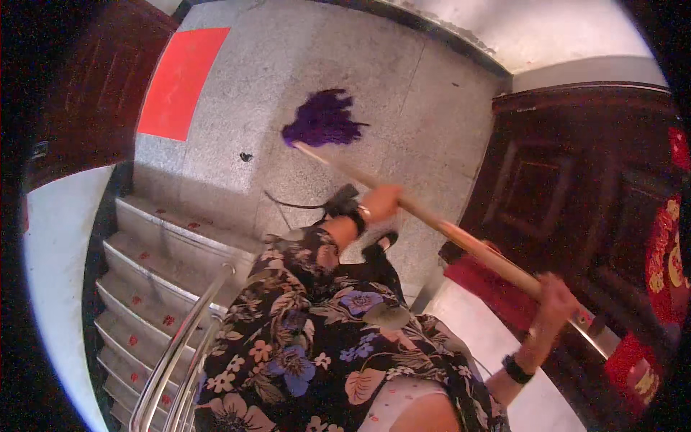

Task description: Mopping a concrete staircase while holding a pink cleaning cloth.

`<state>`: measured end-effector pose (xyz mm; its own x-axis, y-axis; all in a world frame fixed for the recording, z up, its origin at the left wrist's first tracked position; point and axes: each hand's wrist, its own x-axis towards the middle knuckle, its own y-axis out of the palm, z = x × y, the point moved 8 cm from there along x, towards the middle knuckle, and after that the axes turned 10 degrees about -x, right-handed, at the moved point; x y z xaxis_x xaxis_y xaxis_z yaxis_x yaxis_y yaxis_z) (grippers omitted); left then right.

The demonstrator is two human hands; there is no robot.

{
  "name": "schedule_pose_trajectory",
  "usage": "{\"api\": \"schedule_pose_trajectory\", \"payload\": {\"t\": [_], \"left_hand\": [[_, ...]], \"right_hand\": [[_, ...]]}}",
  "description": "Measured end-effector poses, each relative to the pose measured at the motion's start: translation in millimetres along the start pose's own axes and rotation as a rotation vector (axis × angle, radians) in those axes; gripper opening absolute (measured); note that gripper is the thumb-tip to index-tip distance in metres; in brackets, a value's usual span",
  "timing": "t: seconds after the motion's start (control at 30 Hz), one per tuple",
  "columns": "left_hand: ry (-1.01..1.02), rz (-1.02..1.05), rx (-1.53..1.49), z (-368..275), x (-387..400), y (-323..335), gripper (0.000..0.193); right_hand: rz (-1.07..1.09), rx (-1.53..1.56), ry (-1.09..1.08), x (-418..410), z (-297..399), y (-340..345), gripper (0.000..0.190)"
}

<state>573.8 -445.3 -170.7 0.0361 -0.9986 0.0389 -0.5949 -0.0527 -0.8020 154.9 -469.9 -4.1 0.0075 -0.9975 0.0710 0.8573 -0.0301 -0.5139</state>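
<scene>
Both my hands are closed round the long wooden handle [434,220] of a purple mop [329,119]. My left hand [382,204] holds the handle lower down, nearer the mop head. Higher up, by the dark door, my right hand [559,297] grips the shaft. The handle slants across in front of my body. Its purple strands lie spread on the speckled grey floor [421,129]. A black band [517,370] circles my right wrist, and a black strapped object [343,200] with a cable is at my left wrist.
Stairs [178,275] descend at left beside a metal handrail [183,340]. A red mat [186,83] lies before a dark door [92,92]. A small dark scrap [246,156] is on the floor. Another dark panelled door [532,183] with red decorations [666,254] stands close on the right.
</scene>
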Motion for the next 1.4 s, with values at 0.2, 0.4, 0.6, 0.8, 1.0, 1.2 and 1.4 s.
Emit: {"api": "schedule_pose_trajectory", "payload": {"t": [0.2,0.4,0.6,0.8,1.0,1.2,1.4], "left_hand": [[-0.355,-0.154,0.111,105,-67,-90,0.02],[-0.365,-0.013,0.202,112,-72,-99,0.018],[-0.319,0.206,0.321,62,-51,-38,0.018],[-0.279,0.162,0.338,33,-73,-6,0.019],[-0.125,0.563,0.225,12,-77,50,0.016],[-0.184,0.535,0.225,-8,-68,57,0.012],[-0.234,0.533,0.205,9,-21,29,0.011]], "right_hand": [[0.382,0.086,-0.345,-24,57,137,0.019],[0.345,0.212,-0.12,-43,22,145,0.02],[0.157,0.452,0.469,-77,-79,89,0.018],[0.055,0.24,0.377,-121,-83,53,0.019],[0.262,-0.017,0.329,-158,-77,15,0.022],[0.804,-0.223,0.197,-204,-24,38,0.038],[0.74,-0.01,0.33,-179,-6,66,0.036]]}}
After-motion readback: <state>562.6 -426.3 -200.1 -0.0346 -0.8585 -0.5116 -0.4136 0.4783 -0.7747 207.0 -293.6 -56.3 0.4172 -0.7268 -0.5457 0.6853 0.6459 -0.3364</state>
